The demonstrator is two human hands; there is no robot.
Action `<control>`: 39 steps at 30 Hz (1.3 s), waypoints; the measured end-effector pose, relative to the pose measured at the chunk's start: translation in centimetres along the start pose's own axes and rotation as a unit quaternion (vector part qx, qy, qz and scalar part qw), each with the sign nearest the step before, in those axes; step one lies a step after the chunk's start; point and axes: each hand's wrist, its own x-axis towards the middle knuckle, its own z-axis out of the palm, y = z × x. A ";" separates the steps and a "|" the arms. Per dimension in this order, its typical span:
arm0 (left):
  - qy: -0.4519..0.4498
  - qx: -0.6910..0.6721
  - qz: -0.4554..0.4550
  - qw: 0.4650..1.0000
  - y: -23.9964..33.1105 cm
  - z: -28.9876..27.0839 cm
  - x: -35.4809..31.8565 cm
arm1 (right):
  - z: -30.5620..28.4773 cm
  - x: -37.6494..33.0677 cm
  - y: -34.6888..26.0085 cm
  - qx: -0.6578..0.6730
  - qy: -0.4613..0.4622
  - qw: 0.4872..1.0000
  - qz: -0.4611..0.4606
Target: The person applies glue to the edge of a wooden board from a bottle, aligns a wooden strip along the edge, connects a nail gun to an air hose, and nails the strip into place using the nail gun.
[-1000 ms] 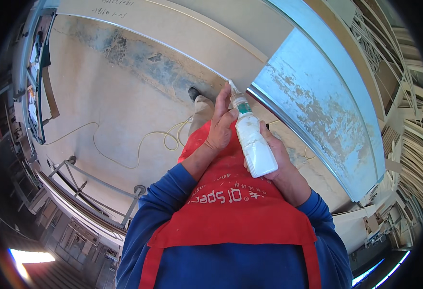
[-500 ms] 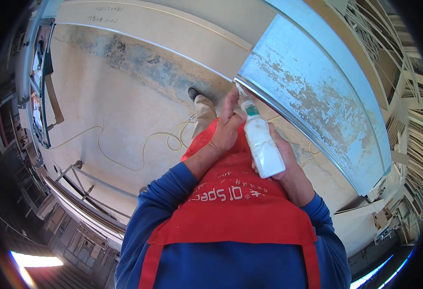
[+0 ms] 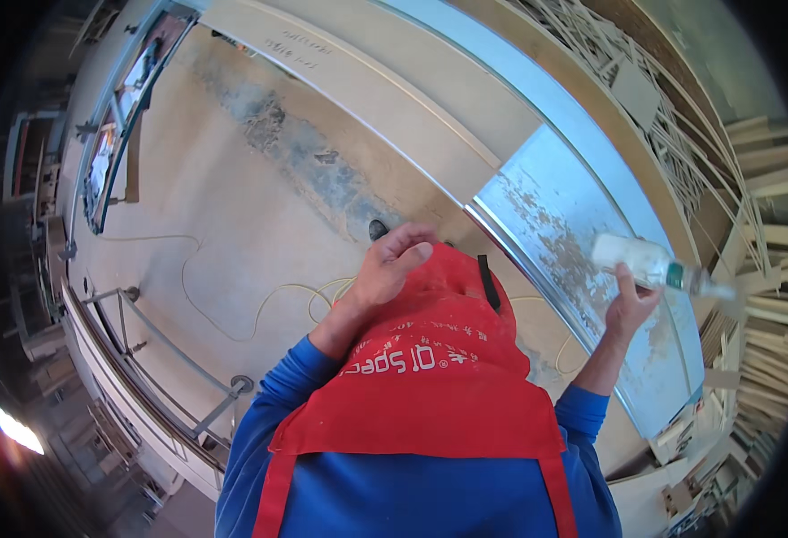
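Observation:
My right hand [image 3: 631,309] grips a white squeeze bottle [image 3: 629,257] with a green band and a clear nozzle. The bottle lies sideways over the worn blue-white work surface [image 3: 530,176], its nozzle pointing right. Whether it touches the surface I cannot tell. In front of my red apron, my left hand [image 3: 387,267] holds nothing, its fingers stretched out and the thumb apart. Beyond it, a long beige board [image 3: 367,100] with handwriting and a pale front edge meets the worn surface.
Scrap strips and boards [image 3: 757,332] are stacked along the right. A yellow hose [image 3: 273,291] loops over the floor. To the lower left stands a metal-framed table [image 3: 169,341]; a rack with tools [image 3: 129,117] is at the far left.
My right hand has carried the bottle from in front of the apron out to the right, turning it sideways. The left hand has come away from the bottle's nozzle and moved slightly left.

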 end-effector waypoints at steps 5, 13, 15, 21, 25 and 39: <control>0.177 0.022 0.108 0.978 1.6 -2.1 -5.8 | -4.4 1.8 4.6 -0.167 0.167 0.972 -0.010; 0.238 0.293 0.513 0.771 16.3 -2.5 -14.7 | -7.5 1.7 13.7 -0.285 0.277 0.917 0.013; 0.293 0.270 0.634 0.663 19.9 -1.4 -15.5 | -7.7 1.9 14.6 -0.314 0.303 0.899 0.037; -0.007 0.021 0.976 0.215 29.0 -6.0 -17.5 | -8.2 -1.2 13.6 -0.389 0.287 0.872 0.077; 0.184 0.023 0.978 0.091 31.4 -10.5 -19.7 | -3.1 -10.1 12.4 -0.497 0.380 0.739 0.249; 0.126 0.158 0.974 0.098 35.6 -34.2 -26.9 | 40.7 -16.4 22.6 -0.316 -0.187 0.779 0.509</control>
